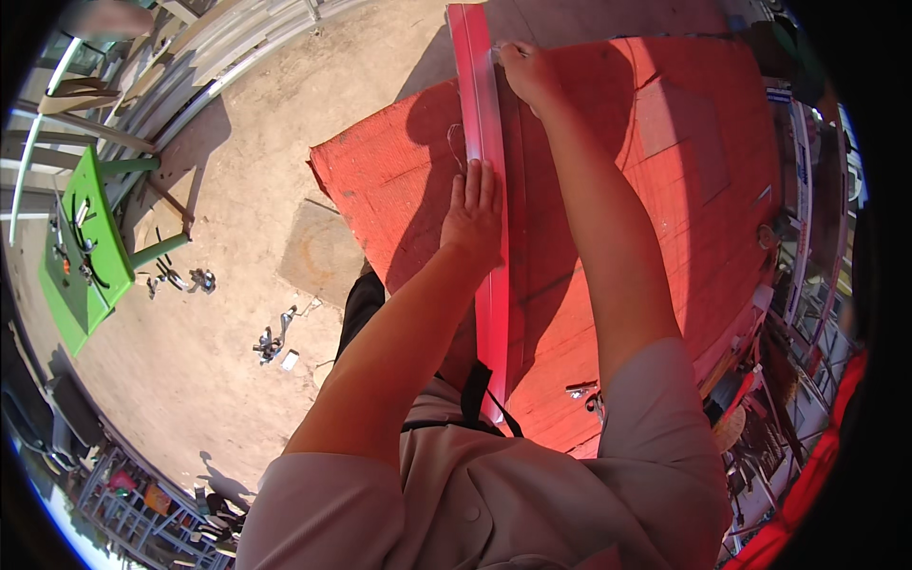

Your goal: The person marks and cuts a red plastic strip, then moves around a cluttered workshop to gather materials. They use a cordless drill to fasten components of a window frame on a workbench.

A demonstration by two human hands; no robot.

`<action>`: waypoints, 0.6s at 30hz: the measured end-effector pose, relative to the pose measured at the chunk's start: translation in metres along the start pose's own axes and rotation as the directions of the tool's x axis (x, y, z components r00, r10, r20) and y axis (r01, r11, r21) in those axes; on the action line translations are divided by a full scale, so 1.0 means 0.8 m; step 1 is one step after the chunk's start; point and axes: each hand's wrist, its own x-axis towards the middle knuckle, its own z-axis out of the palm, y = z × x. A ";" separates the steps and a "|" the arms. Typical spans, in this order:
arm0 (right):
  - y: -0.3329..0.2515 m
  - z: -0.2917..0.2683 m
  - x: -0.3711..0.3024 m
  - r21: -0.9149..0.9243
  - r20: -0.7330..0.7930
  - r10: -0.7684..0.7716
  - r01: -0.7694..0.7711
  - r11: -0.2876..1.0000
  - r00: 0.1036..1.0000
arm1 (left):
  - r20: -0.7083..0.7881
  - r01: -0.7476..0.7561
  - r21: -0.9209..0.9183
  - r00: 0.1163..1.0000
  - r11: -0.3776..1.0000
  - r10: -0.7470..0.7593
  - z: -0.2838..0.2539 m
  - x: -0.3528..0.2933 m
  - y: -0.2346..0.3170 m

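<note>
A long, straight red strip, glossy like a metal profile (489, 123), lies lengthwise across a red-covered table (589, 285). Its far end juts past the table's far edge, and its near end reaches my waist. My left hand (473, 214) rests flat on the strip around its middle, fingers stretched out and pointing away from me. Farther off, my right hand (527, 74) is closed at the strip's right edge, near the far end. Something small and pale shows at its fingertips, too small to name. A thin loop of wire or cord (456, 142) lies left of the strip.
On the left stands a green table (112, 247) bearing tools. Several metal parts (274, 337) and a flat board (323, 252) lie on the sandy floor. Long bars (237, 43) are stacked at the far left. Small metal pieces (584, 389) sit near my right elbow; racks line the right.
</note>
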 end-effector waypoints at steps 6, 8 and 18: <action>-0.018 -0.007 -0.001 -0.092 0.044 -0.010 0.014 0.996 0.999 | 0.018 0.003 0.037 1.000 0.999 -0.004 -0.002 -0.002 0.001; -0.013 -0.011 0.005 -0.125 0.100 0.023 -0.010 0.992 0.995 | 0.012 0.002 0.059 1.000 0.998 -0.003 0.000 -0.002 0.002; 0.015 -0.027 -0.053 -0.073 0.145 0.101 -0.091 0.993 0.984 | 0.055 0.013 0.014 0.998 1.000 -0.013 -0.002 0.001 0.006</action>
